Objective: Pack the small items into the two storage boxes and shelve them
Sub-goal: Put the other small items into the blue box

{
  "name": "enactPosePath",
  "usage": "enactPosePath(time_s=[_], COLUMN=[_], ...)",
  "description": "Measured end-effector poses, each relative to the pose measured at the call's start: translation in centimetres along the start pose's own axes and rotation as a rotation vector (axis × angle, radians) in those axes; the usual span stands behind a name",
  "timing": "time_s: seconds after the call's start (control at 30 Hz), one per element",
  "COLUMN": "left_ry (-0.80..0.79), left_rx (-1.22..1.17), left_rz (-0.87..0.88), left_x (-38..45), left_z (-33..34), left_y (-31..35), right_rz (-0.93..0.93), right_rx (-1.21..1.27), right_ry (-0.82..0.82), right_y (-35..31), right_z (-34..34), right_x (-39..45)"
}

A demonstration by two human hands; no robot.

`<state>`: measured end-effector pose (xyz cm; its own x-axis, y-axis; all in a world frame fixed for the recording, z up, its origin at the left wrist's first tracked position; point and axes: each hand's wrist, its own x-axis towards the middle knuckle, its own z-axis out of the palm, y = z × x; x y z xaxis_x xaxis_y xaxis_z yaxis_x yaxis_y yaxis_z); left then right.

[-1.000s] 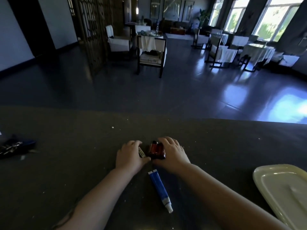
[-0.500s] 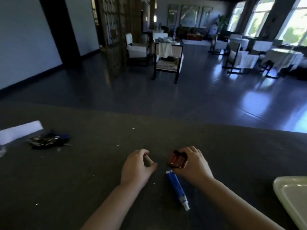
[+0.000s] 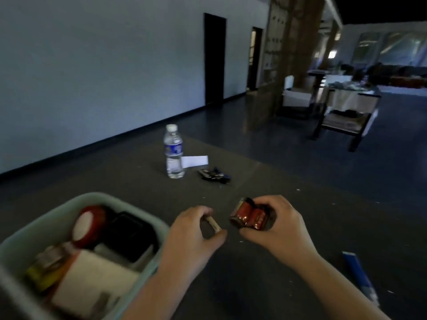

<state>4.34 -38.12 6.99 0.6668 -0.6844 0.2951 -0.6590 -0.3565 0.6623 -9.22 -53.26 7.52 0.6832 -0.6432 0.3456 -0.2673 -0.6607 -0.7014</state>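
My left hand (image 3: 193, 234) pinches a small pale stick-shaped item (image 3: 213, 224) between thumb and fingers, just right of a pale green storage box (image 3: 147, 218). The box holds several things: a red round item with a white face (image 3: 89, 224), a black case (image 3: 129, 234) and a white packet (image 3: 97, 280). My right hand (image 3: 277, 224) grips a red shiny pack of batteries (image 3: 250, 215) above the dark table (image 3: 254, 280). A blue tube (image 3: 359, 271) lies on the table at the right.
A water bottle (image 3: 173, 152) stands further back on the table with a white paper slip (image 3: 194, 161) and a dark bundle of keys (image 3: 213, 173) beside it. Beyond the table are a dark floor, a doorway and chairs.
The view has swung left, bringing the green box and the bottle into sight. Both hands have lifted their items off the table and moved left, away from the blue tube.
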Motion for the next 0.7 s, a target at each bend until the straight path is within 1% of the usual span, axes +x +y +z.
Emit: enactPosePath(time_s=[0.17, 0.23, 0.37, 0.53, 0.7], left_ry=[0.151, 0.188, 0.24, 0.323, 0.339], left_rx=[0.042, 0.064, 0.029, 0.084, 0.172], left_rz=[-0.192, -0.273, -0.45, -0.546, -0.531], left_x=[-4.3, -6.1, -9.2, -11.6, -10.8], left_z=[-7.9, -10.9, -16.1, -19.6, -20.9], left_y=[-5.6, -7.7, -11.4, -14.6, -17.1], right_rz=[-0.14, -0.194, -0.27, -0.312, -0.38], right_rx=[0.122, 0.151, 0.136, 0.103, 0.051], right_ry=[-0.166, -0.226, -0.346, -0.426, -0.466], right_y=[-6.7, -8.9, -12.2, -14.8, -17.5], right_z=[6.8, 9.4, 13.5, 17.5, 20.9], right_x=[0.3, 0.4, 0.5, 1.0, 2.7])
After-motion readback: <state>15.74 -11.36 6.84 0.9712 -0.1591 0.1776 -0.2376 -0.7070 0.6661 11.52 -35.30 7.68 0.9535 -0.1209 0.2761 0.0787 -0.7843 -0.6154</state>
